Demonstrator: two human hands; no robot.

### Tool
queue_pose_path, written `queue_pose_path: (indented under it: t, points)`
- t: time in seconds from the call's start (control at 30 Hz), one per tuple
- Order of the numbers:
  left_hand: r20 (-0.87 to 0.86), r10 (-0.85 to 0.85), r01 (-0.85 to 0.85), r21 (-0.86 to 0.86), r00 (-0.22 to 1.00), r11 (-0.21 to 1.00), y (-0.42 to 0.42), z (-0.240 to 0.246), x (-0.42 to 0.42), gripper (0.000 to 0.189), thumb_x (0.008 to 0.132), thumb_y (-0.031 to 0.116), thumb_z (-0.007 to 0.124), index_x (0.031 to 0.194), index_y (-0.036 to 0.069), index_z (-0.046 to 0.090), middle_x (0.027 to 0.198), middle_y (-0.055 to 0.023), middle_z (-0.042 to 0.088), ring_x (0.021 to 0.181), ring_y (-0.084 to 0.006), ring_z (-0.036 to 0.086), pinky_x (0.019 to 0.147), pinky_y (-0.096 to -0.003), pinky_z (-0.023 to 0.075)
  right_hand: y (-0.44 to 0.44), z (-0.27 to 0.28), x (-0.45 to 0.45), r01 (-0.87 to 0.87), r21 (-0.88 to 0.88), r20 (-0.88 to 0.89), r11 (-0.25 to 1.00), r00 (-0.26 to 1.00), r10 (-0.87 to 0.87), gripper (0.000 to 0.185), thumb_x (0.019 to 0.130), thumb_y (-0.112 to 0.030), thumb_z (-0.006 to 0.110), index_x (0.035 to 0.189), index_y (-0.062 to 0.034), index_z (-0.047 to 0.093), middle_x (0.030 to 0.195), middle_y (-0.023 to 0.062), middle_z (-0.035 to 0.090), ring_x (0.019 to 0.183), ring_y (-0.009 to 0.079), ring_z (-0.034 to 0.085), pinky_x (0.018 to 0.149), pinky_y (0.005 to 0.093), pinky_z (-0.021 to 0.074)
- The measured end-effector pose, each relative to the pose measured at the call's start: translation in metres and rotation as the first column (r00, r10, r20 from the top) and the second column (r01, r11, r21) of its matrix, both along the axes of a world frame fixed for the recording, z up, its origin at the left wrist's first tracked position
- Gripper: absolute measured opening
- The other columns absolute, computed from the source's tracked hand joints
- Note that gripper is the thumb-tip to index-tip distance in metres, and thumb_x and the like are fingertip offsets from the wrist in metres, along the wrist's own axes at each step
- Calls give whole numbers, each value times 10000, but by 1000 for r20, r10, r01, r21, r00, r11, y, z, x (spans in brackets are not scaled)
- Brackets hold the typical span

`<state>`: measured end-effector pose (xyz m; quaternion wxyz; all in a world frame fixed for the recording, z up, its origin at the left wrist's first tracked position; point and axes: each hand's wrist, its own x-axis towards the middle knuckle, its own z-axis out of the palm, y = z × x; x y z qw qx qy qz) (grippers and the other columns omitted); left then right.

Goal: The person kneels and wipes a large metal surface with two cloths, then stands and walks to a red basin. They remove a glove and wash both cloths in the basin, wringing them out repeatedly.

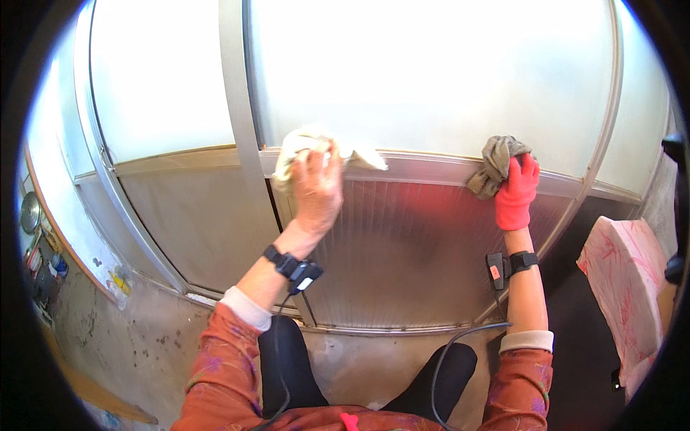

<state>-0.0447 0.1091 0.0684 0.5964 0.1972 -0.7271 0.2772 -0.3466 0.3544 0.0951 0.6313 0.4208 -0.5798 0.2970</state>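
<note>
My bare left hand (319, 188) presses a pale cream cloth (295, 152) against the metal crossrail of a sliding door, beside its upright frame post (237, 81). One end of that cloth trails to the right along the rail. Farther right, my right hand (516, 194) wears a pink-red knit glove and grips a crumpled grey-brown rag (493, 164) at the same crossrail (431, 166). Above the rail is a bright frosted glass pane (431, 75). Below it, a ribbed, shiny metal-look panel (399, 258) reflects the red of the glove.
A pink-and-white patterned cloth cover (620, 291) drapes over something at the right. At far left are a round metal lid (30, 212) and assorted items. A yellow object (119, 282) lies on the stained concrete floor (156, 339). Cables hang from both wrist devices.
</note>
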Motion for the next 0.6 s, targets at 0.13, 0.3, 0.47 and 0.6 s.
queue_pose_path:
  t: [0.13, 0.3, 0.47, 0.6]
  points:
    - [-39, -93, 89, -88, 995, 992, 22, 1, -40, 430, 837, 149, 703, 1246, 31, 647, 1201, -78, 564, 1074, -281, 472, 885, -408, 380, -7, -11, -9, 23, -58, 8, 998, 1000, -23, 465, 725, 42, 574, 1178, -59, 589, 1243, 201, 549, 1094, 436, 522, 930, 513, 450]
    - [29, -138, 140, -119, 990, 983, 7, -5, -21, 495, 805, 140, 710, 1295, 115, 643, 1231, -11, 560, 1083, -244, 459, 907, -372, 376, -4, -13, -16, 52, -30, -33, 998, 998, -53, 472, 728, 53, 553, 1190, -44, 576, 1288, 219, 537, 1142, 454, 504, 963, 526, 438]
    - [13, -68, 69, -84, 998, 994, -21, -14, 30, 512, 803, 73, 682, 1310, 142, 647, 1232, -21, 560, 1085, -237, 464, 921, -366, 380, -3, -12, -6, 57, -46, 88, 997, 995, -53, 438, 767, 49, 538, 1198, -26, 574, 1314, 232, 531, 1188, 451, 493, 1023, 517, 418]
    - [-58, 34, -33, 16, 998, 999, -51, -30, 72, 509, 838, 91, 634, 1344, 148, 619, 1241, -48, 538, 1094, -262, 482, 909, -393, 413, -9, -9, 14, 104, -75, 118, 992, 988, -95, 380, 804, 31, 536, 1179, -19, 578, 1257, 231, 552, 1146, 439, 510, 976, 514, 435]
